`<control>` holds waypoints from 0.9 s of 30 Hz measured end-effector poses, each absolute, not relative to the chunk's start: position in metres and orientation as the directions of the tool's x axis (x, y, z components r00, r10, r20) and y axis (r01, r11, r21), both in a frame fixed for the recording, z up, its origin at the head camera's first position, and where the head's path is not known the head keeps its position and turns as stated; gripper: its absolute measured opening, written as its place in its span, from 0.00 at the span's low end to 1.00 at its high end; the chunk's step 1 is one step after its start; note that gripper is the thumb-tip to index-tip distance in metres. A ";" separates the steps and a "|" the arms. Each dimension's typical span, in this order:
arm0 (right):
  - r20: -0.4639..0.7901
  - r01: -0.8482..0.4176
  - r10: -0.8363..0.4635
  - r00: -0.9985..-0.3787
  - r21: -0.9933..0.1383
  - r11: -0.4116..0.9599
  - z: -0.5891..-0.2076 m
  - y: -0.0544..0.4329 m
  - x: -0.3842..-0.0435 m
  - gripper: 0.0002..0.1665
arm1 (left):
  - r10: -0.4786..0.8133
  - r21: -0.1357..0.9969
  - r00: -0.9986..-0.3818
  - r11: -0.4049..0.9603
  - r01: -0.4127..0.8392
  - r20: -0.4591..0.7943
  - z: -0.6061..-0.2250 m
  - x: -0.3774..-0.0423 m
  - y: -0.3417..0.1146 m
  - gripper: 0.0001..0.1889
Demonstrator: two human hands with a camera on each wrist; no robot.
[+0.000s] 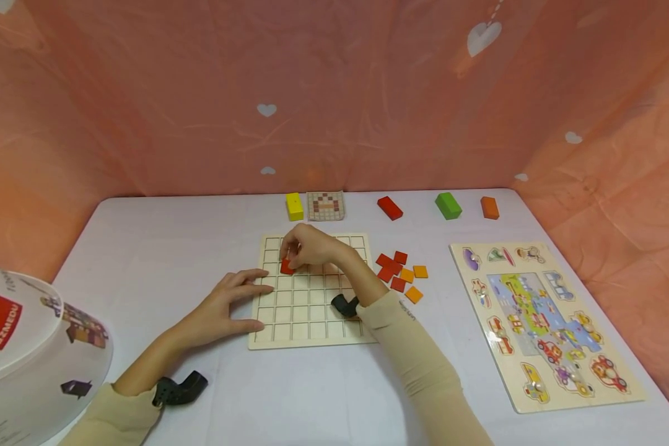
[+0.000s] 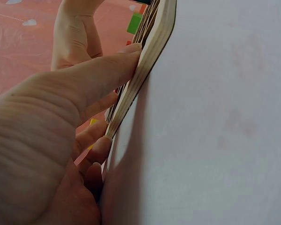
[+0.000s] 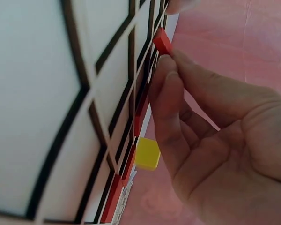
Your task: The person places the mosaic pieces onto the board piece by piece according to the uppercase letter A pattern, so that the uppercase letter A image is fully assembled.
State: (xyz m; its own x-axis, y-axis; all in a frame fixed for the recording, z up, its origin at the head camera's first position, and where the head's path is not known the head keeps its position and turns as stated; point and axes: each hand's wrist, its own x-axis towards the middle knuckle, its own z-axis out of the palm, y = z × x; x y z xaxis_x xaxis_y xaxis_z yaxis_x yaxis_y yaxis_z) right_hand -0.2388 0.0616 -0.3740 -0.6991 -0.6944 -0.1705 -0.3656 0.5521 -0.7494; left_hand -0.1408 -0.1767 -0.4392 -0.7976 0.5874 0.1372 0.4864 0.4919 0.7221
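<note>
A pale wooden grid board lies on the white table. Over its upper left squares, my right hand pinches a small red square tile between thumb and fingers. The tile stands tilted against the grid in the right wrist view. Other red tiles sit in the board's cells farther along; from the head view my right hand hides them. My left hand rests at the board's left edge, fingers spread and thumb touching the rim. Several loose red tiles and orange tiles lie right of the board.
Along the back stand a yellow block, a pattern card, a red block, a green block and an orange block. A picture puzzle board lies at right, a white bucket at left.
</note>
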 end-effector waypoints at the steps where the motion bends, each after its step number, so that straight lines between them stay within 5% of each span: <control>1: -0.175 -0.362 -0.692 -0.700 -0.749 0.555 -0.374 0.061 -0.239 0.07 | 0.587 0.722 -0.798 0.492 0.487 0.138 -0.439 -0.141 -0.177 0.32; 18: -0.112 -0.426 -0.718 -0.687 -0.739 0.522 -0.373 0.066 -0.238 0.08 | 0.587 0.729 -0.796 0.480 0.488 0.147 -0.440 -0.140 -0.177 0.32; 27: -0.068 -0.325 -0.624 -0.779 -0.807 0.494 -0.359 0.141 -0.234 0.13 | 0.599 0.739 -0.788 0.467 0.486 0.140 -0.441 -0.142 -0.169 0.32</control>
